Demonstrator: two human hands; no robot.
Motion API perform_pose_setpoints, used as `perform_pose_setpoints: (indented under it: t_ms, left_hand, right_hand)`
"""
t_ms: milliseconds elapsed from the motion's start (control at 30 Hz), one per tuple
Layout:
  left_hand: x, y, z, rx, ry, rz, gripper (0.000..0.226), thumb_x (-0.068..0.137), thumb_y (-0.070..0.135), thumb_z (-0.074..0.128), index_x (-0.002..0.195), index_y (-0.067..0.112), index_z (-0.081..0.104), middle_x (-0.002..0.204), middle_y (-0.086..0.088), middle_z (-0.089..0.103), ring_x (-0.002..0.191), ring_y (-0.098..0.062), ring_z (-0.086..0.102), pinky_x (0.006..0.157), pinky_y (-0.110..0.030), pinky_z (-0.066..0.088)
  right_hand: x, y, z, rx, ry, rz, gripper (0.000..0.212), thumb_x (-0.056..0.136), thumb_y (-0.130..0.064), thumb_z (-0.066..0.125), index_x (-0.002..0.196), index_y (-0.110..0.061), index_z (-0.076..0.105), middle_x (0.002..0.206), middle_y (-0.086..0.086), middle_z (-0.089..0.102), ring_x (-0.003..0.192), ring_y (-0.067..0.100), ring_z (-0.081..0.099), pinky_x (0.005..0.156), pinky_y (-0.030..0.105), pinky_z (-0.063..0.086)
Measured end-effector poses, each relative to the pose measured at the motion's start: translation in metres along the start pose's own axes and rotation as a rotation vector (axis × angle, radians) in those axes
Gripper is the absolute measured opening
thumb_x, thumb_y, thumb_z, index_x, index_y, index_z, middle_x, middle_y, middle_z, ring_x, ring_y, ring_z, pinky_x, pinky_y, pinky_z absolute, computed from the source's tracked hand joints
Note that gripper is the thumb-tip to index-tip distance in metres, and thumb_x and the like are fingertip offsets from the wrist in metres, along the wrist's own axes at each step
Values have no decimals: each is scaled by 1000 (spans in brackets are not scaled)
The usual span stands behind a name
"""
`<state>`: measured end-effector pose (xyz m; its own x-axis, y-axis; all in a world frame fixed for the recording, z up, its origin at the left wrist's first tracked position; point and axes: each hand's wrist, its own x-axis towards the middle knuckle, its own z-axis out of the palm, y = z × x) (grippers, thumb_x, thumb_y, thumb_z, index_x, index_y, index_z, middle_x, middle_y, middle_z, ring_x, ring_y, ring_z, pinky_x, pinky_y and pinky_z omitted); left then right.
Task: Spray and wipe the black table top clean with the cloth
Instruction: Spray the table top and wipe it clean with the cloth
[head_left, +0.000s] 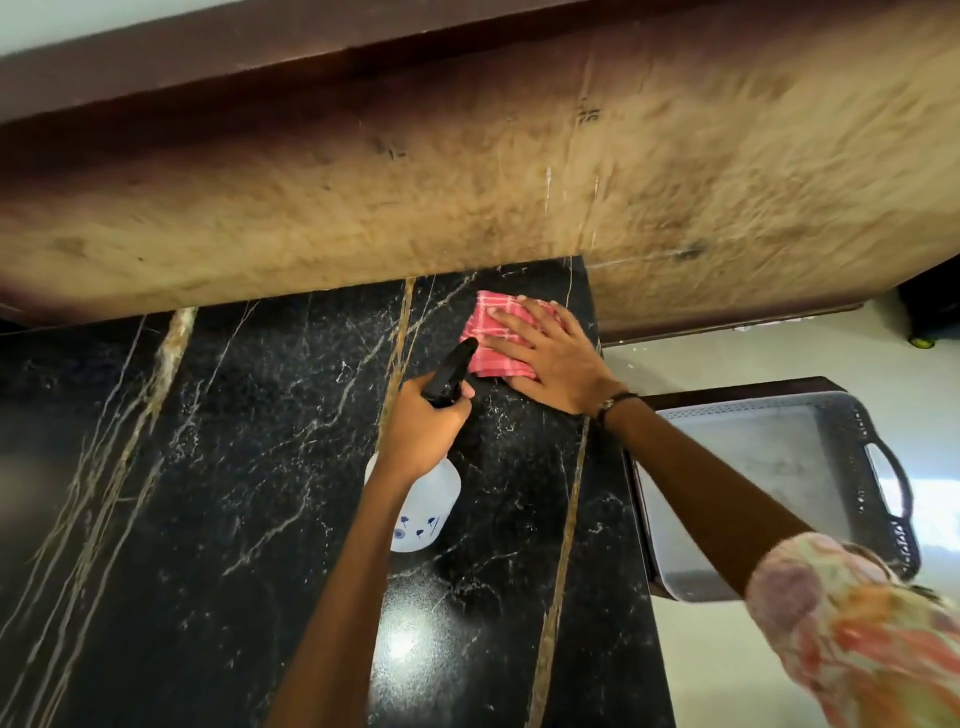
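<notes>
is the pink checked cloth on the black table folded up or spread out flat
Folded. The pink checked cloth shows stacked layered edges at its near side, a compact pad under the flat right hand.

Wall, basket and floor lying around the work area

A worn tan wall (467, 171) is rising at the far edge; a grey perforated basket (769, 488) with a dark handle is sitting on a dark stand (737, 387), with pale floor (727, 665) showing beneath.

Light falls from above — a white glare spot sits on my black table top (410, 639), near the lower edge. The tan wall (467, 171) is smeared with motion blur. Wide-angle distortion bows its lines — my sleeve (857, 634) at lower right is soft.
</notes>
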<state>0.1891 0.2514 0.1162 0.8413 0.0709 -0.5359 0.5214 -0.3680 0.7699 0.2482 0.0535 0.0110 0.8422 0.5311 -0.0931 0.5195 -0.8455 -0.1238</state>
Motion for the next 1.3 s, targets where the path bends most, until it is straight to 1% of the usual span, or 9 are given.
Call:
perform_pose_setpoints:
  t_ms: [133,233,400,467,533,733,1000,1167,1300]
  left_hand:
    - [-6,-7,-15,-63,30,8,14,85,8,62,75,17,65,46,7,50,30,-5,36,42,-24,31]
    - [-7,-14,-33,-95,52,36,17,86,6,62,74,17,66,66,-10,58,30,-5,38,46,-26,31]
    - [2,-33,-74,-121,73,52,8,86,10,64,78,11,67,76,-17,61,38,-9,42,48,-28,33]
    - [5,-43,-96,-124,71,65,7,86,10,64,80,8,67,72,-15,61,34,-7,41,48,-28,33]
    - [7,-54,-123,-132,64,78,16,86,9,63,74,18,67,68,-5,62,37,-7,43,49,-28,34]
    - [11,-89,-210,-142,74,80,27,85,7,63,67,27,65,54,5,54,37,-7,42,48,-26,34]
    - [21,-140,-334,-222,180,45,21,85,7,63,72,23,66,52,0,51,32,-6,39,46,-25,31]
    - [29,-168,-403,-244,277,17,8,85,9,64,78,6,66,46,-2,51,31,-8,37,44,-25,32]
    - [31,-187,-445,-275,325,-5,14,85,6,63,73,14,66,56,-11,52,35,-12,37,46,-27,32]
  right_hand:
    - [-3,48,-4,39,36,233,60,93,-51,47,147,-36,27,160,1,18,145,36,15,112,65,19]
    - [22,55,-11,110,1,458,60,95,-51,41,149,-37,20,161,-2,11,145,41,10,113,63,14]
    - [62,37,-16,153,26,613,53,94,-49,43,143,-31,32,151,8,30,137,44,21,109,63,18]
    - [75,24,-18,137,14,615,52,94,-51,40,142,-31,32,148,7,33,135,43,22,109,63,17]
    - [94,-2,-17,135,11,601,52,94,-53,38,142,-32,32,148,5,33,135,43,22,109,62,16]
    - [178,-131,-8,166,37,541,53,95,-53,38,142,-31,33,149,5,33,137,43,20,109,62,13]
    - [295,-284,3,169,33,383,52,93,-50,41,140,-30,37,145,5,39,134,42,25,107,61,15]
    - [362,-369,7,161,6,256,52,93,-48,40,141,-27,34,142,5,39,131,39,27,106,61,18]
    - [416,-434,11,141,-23,167,51,95,-51,33,140,-29,33,141,5,40,129,39,28,105,61,19]
